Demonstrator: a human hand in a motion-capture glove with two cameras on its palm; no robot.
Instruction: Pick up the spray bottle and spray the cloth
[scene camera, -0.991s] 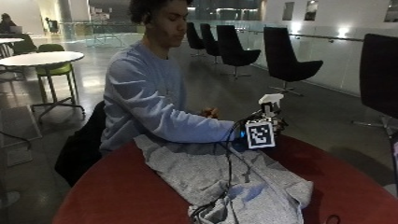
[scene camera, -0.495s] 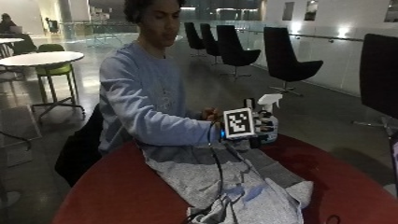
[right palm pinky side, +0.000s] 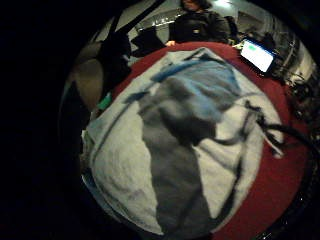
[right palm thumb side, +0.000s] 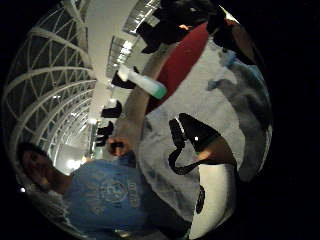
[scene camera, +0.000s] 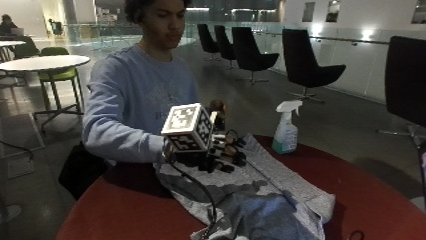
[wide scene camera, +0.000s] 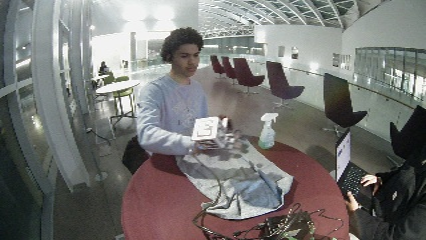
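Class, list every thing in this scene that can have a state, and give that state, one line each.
spray bottle: upright on the red table, apart from the hand, not held.
cloth: grey, spread out and rumpled on the table.
right hand: gloved, above the cloth, holding nothing; whether its fingers are curled cannot be told.
laptop: open at the table's edge.
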